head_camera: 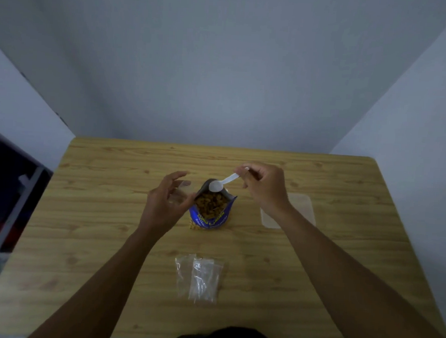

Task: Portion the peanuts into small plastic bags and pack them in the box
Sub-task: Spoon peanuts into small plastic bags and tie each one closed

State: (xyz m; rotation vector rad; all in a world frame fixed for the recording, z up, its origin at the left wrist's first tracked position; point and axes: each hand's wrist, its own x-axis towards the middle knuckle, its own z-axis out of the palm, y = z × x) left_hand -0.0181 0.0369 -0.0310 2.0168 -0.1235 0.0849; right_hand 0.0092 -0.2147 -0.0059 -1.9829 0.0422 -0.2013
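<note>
From over the person's head, the blue peanut pouch stands open in the middle of the wooden counter, its mouth full of peanuts. The right hand pinches the handle of a white plastic spoon, whose bowl hangs just over the far rim of the pouch and looks empty. The left hand sits just beside the pouch with its fingers curled round what seems to be a small clear bag; the film is faint, so the grip is hard to read. A stack of spare plastic bags lies near the front edge, and a clear shallow box lies to the right, partly behind the right forearm.

Neither hand clearly steadies the pouch, so I reckon a firm dig with the spoon could tip it and scatter peanuts over the counter. The limp mouth of the small bag could fold shut as the loaded spoon arrives. Peanuts could also roll off the shallow spoon while crossing the gap.
</note>
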